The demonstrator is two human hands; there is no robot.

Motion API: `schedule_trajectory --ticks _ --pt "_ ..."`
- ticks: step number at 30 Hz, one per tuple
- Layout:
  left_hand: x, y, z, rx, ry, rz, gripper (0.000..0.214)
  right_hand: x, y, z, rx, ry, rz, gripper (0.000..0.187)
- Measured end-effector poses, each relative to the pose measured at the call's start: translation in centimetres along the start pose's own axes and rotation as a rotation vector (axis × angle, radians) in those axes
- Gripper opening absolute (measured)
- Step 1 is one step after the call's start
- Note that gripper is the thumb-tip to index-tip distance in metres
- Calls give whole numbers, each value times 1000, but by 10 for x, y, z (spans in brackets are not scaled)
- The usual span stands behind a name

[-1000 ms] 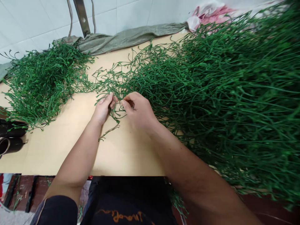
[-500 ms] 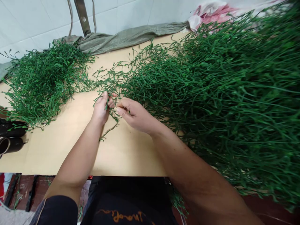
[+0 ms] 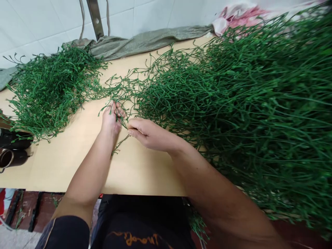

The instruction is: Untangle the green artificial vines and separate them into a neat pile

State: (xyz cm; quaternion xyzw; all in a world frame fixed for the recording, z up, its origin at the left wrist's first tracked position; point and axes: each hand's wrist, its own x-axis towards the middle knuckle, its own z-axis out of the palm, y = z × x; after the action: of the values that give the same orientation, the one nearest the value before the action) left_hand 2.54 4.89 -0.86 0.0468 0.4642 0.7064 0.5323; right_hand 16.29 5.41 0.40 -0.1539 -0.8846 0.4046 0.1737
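Note:
My left hand [image 3: 112,117] is curled around a few thin green stems [image 3: 120,120] with small branching tips, palm facing right. Just to its right, my right hand [image 3: 146,133] is closed in a pinch on the lower end of a stem; the exact grip is partly hidden by the fingers. A stray stem with forked ends lies on the tabletop [image 3: 145,169] below both hands. To the right spreads a large heap of the same green stems [image 3: 233,103], and its loose tips reach behind my hands.
A smaller pile of green stems [image 3: 52,93] lies at the left. Dark cups [image 3: 18,157] stand at the left table edge. Along the tiled wall runs a grey-green cloth [image 3: 145,41], with a pink and white cloth [image 3: 238,17] farther right. A metal upright [image 3: 95,19] rises behind.
My right hand has moved slightly down and left, pulling at the stem. My left hand has loosened a little, its fingers less tightly curled. The view has shifted slightly.

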Motion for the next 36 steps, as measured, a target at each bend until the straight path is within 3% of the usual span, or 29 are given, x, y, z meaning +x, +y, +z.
schedule_trajectory --ticks 3,5,7,11,12,14,17,23,29,32,36 --pt "8 5 -9 -164 -70 -4 35 -4 -7 -3 56 -63 -102 22" --pt "12 8 -15 -203 -105 5 35 -6 -8 -7 87 -9 -138 19" --pt "14 8 -19 -156 -161 3 36 -8 -2 -14 15 259 -93 17" --pt "10 4 -19 41 -298 -11 35 -16 17 -32 -350 966 123 8" --pt "9 2 -18 75 -316 0 35 -18 21 -35 -436 1061 162 13" --pt "7 0 -18 120 -329 23 32 -20 24 -36 -561 1127 201 28" --pt "6 -2 -18 158 -328 37 29 -13 24 -20 -562 990 164 31" --pt "4 -4 -16 288 -348 99 31 12 27 24 -190 567 199 15" --pt "0 -8 -14 334 -364 117 35 14 28 18 -72 523 247 17" --pt "4 -6 -12 267 -287 151 34 12 18 18 -48 400 161 17" --pt "13 1 -12 102 -204 155 41 8 -5 33 20 -7 -101 19"
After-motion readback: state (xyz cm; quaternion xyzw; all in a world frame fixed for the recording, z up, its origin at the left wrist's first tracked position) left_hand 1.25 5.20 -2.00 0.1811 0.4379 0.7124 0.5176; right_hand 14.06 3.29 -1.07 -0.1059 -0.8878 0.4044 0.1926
